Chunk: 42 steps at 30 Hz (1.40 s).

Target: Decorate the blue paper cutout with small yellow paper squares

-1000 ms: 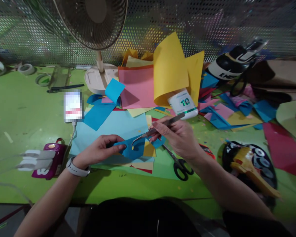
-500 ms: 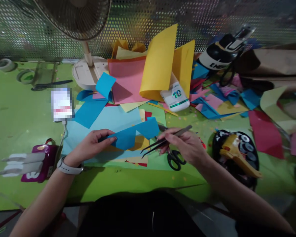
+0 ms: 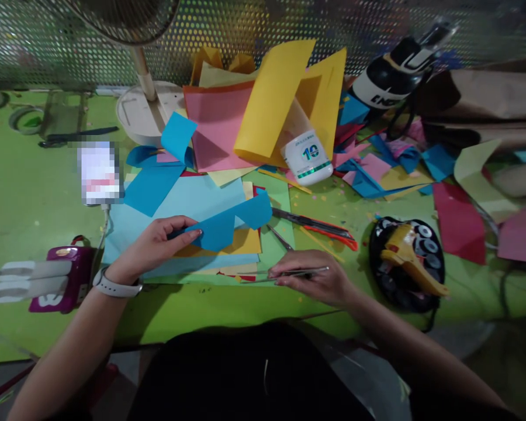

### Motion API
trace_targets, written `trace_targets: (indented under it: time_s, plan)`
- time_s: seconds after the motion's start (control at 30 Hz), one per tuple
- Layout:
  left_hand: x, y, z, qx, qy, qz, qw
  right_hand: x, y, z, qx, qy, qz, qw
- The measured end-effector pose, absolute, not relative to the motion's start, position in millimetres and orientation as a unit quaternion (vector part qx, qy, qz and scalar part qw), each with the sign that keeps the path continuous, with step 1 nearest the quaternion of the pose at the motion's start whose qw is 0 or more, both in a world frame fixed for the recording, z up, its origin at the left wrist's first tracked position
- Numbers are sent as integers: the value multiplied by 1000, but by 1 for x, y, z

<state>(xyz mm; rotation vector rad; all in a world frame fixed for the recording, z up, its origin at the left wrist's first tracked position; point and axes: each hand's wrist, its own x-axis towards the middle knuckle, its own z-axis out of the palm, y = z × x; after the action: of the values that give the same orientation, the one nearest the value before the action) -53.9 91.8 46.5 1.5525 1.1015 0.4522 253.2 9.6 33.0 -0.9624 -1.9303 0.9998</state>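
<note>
My left hand (image 3: 169, 238) pinches the left end of a cut blue paper strip (image 3: 219, 229), which has a notch in its lower edge. The strip is held over stacked sheets, light blue (image 3: 193, 196) and yellow-orange (image 3: 245, 242) among them. In my right hand (image 3: 313, 275) are metal tweezers (image 3: 256, 276), their tips pointing left near small red scraps at the stack's lower edge. Scissor blades (image 3: 280, 237) show just above that hand; the handles are hidden under it. Further up lies an orange-and-black utility knife (image 3: 318, 227).
A white bottle (image 3: 307, 158) lies against curled yellow paper (image 3: 274, 105) at the back. Paper scraps (image 3: 377, 175) spread to the right, near a black tray with a yellow tool (image 3: 414, 260). On the left are a phone (image 3: 99, 173), a purple charger block (image 3: 68, 278) and a fan base (image 3: 129, 114).
My right hand has moved down and left with the tweezers, which now lie nearly level. The utility knife has come into view from behind it. The blue strip stays in my left hand.
</note>
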Motion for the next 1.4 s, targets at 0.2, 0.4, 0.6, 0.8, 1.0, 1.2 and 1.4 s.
trace_targets:
  time_s: [0.2, 0.4, 0.6, 0.8, 1.0, 1.2, 1.4]
  plan:
    - [-54, 91, 46, 654, 468, 195, 561, 254, 6, 35, -282, -801, 370, 377]
    - [-53, 91, 47, 656, 468, 193, 560, 255, 7, 30, -287, -788, 383, 388]
    - [-53, 91, 46, 652, 463, 195, 568, 256, 7, 24, -301, -789, 365, 393]
    - [-53, 91, 48, 654, 466, 189, 565, 252, 8, 26, -400, -758, 350, 377]
    - [-52, 91, 48, 661, 461, 184, 563, 251, 13, 31, -488, -679, 372, 404]
    - [-52, 92, 48, 659, 459, 186, 566, 246, 1, 29, -435, -665, 474, 379]
    - [-51, 91, 46, 654, 461, 192, 568, 227, -10, 16, -300, -721, 513, 356]
